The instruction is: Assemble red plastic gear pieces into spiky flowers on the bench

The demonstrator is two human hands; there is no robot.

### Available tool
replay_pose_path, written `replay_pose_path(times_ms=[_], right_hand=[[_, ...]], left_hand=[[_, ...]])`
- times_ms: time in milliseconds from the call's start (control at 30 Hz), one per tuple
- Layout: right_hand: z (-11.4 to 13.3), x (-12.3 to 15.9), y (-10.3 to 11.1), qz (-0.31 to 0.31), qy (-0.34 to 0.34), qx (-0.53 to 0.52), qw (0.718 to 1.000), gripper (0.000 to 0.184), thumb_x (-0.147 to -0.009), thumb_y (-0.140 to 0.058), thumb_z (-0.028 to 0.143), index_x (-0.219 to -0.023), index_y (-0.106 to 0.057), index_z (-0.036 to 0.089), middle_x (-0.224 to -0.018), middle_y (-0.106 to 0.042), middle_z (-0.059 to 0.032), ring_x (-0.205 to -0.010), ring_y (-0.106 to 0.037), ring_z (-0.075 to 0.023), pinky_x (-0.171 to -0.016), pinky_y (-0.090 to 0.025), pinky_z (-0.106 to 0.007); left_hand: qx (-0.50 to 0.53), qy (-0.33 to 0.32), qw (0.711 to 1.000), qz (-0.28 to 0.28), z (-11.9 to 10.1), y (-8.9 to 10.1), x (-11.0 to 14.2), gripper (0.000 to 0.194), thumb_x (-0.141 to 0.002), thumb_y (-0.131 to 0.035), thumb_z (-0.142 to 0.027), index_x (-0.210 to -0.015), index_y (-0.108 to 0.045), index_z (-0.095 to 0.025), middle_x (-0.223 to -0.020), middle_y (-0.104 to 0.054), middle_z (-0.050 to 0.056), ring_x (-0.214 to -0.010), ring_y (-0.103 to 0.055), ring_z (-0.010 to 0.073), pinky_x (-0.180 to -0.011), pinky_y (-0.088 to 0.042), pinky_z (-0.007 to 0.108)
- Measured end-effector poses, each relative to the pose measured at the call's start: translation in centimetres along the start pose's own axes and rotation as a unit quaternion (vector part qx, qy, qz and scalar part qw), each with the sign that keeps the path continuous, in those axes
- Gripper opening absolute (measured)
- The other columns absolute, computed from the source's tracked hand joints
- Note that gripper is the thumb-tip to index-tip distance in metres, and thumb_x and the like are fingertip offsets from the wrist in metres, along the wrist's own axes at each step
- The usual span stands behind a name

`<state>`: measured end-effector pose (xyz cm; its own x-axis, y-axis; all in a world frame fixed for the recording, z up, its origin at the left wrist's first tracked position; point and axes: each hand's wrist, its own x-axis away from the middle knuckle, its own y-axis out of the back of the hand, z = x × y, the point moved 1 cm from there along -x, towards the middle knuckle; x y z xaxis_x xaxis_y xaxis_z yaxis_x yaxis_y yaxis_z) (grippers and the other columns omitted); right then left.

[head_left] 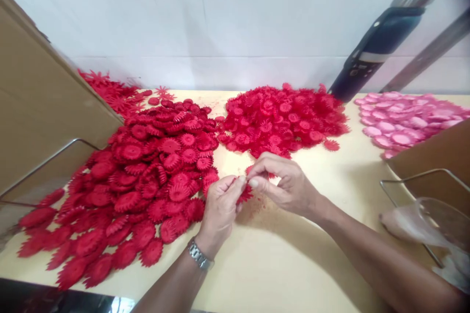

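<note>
Over the middle of the table, my left hand [222,200], with a metal watch [199,256] on its wrist, pinches a red flower piece with a fringed edge [245,194]. Thumb and index finger of my right hand [284,183] are closed at the same spot, on red petal material by its upper side. The fingers cover much of the piece. To the left of my hands spreads a large heap of dark red fringed flower discs [147,171]. Behind my right hand lies a second heap of thinner red flower pieces [282,117].
Cardboard sheets [47,93] with wire stands [44,168] flank the table [286,264]. Pink discs [404,120] lie at the right, star-shaped red pieces [113,93] at the back left. A dark blue metal-ended device [378,49] leans near the tiled wall [257,14]; a clear plastic cup-like thing [418,225] sits right.
</note>
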<state>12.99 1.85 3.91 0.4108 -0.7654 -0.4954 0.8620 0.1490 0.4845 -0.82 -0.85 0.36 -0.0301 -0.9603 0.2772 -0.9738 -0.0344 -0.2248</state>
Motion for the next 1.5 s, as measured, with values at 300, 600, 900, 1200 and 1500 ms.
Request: replay_pose_path(times_ms=[300,600,900,1200,1500], right_hand=[[-1.2,0.9,-1.0,0.024,0.026,0.084,0.996,0.008,-0.078,-0.05,0.012,-0.073,-0.054,0.016,-0.067,-0.053,-0.0018,-0.061,-0.048,-0.0115,-0.055,-0.04,-0.024],[-1.9,1.0,-1.6,-0.088,-0.069,0.154,0.982,0.015,-0.082,-0.045,0.017,-0.067,-0.043,0.019,-0.054,-0.046,0.0036,-0.046,-0.042,-0.0086,-0.044,-0.033,-0.02],[-5.8,0.5,3.0,-0.131,-0.033,0.407,0.904,0.015,-0.084,-0.042,0.016,-0.078,-0.056,0.018,-0.071,-0.054,-0.0052,-0.069,-0.05,-0.0185,-0.061,-0.039,-0.03],[-4.3,0.3,2.1,-0.154,0.082,0.35,0.92,0.02,-0.081,-0.052,0.017,-0.099,-0.06,0.018,-0.091,-0.062,-0.0093,-0.086,-0.056,-0.0219,-0.073,-0.045,-0.037],[-0.9,0.6,0.0,-0.087,0.065,0.137,0.985,0.011,-0.083,-0.049,0.015,-0.083,-0.061,0.015,-0.074,-0.06,-0.0074,-0.07,-0.055,-0.0162,-0.061,-0.047,-0.03]], left_hand=[[-0.12,-0.035,0.991,0.056,0.0,0.3,0.1,0.04,-0.079,-0.046,-0.053,-0.061,-0.043,-0.017,-0.045,-0.037,-0.008,-0.035,-0.032,0.0035,-0.033,-0.022,0.016],[-0.121,0.006,0.987,0.103,0.4,0.0,-0.1,0.021,-0.079,-0.05,-0.035,-0.069,-0.047,-0.017,-0.051,-0.048,-0.007,-0.032,-0.041,0.0038,-0.033,-0.031,0.015],[-0.046,0.015,0.997,0.062,-0.2,0.0,-0.1,0.021,-0.071,-0.06,-0.035,-0.071,-0.056,-0.015,-0.05,-0.051,-0.006,-0.03,-0.041,0.0039,-0.031,-0.027,0.016],[-0.063,-0.061,0.995,0.042,0.2,0.5,-0.1,0.026,-0.08,-0.052,-0.037,-0.063,-0.049,-0.017,-0.048,-0.048,-0.005,-0.04,-0.045,0.0061,-0.043,-0.034,0.019],[-0.044,-0.053,0.997,0.017,0.5,0.4,-0.1,0.033,-0.079,-0.053,-0.041,-0.061,-0.039,-0.018,-0.052,-0.032,-0.008,-0.041,-0.028,0.004,-0.037,-0.022,0.017]])
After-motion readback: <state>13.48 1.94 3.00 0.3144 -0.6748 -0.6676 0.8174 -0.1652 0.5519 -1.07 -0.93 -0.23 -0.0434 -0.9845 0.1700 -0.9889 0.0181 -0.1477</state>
